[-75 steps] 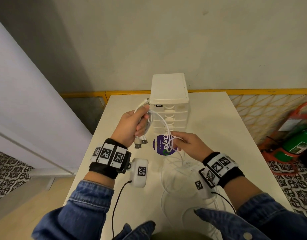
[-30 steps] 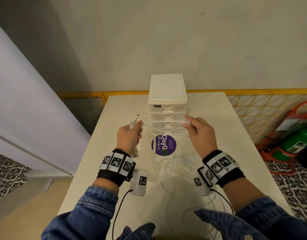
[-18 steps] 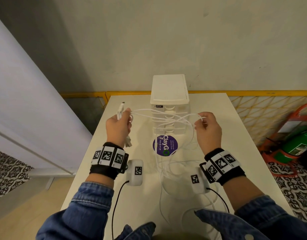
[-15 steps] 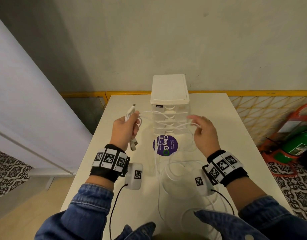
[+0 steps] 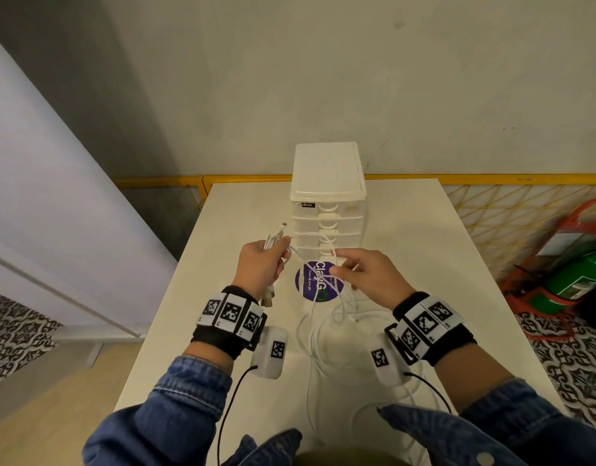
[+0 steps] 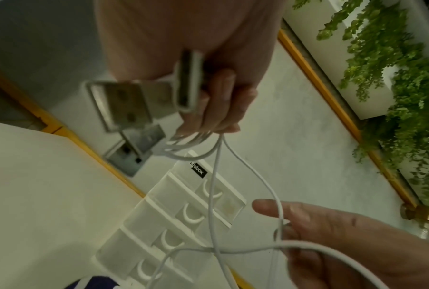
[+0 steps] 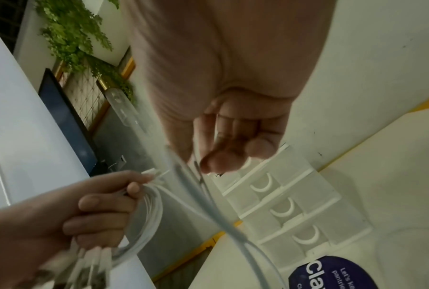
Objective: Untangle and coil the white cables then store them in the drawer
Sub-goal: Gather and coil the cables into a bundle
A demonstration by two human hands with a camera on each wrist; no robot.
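Observation:
Several white cables (image 5: 326, 317) run from both hands down to loose loops on the white table (image 5: 424, 250). My left hand (image 5: 261, 260) grips a bundle of their ends; USB plugs (image 6: 124, 105) stick out below the fist and a small plug pokes up above it. My right hand (image 5: 363, 274) pinches cable strands (image 7: 198, 187) between thumb and fingers, close to the left hand. The white drawer unit (image 5: 328, 200) stands behind the hands, all drawers shut.
A round purple sticker (image 5: 315, 280) lies on the table before the drawer unit. A yellow rail (image 5: 491, 179) runs behind the table. A green cylinder in a red stand (image 5: 572, 277) sits on the floor at right. A white panel (image 5: 54, 210) leans at left.
My hands were stretched wide apart with the cables taut between them; they have since come together in front of the drawer unit, and the strands hang slack again.

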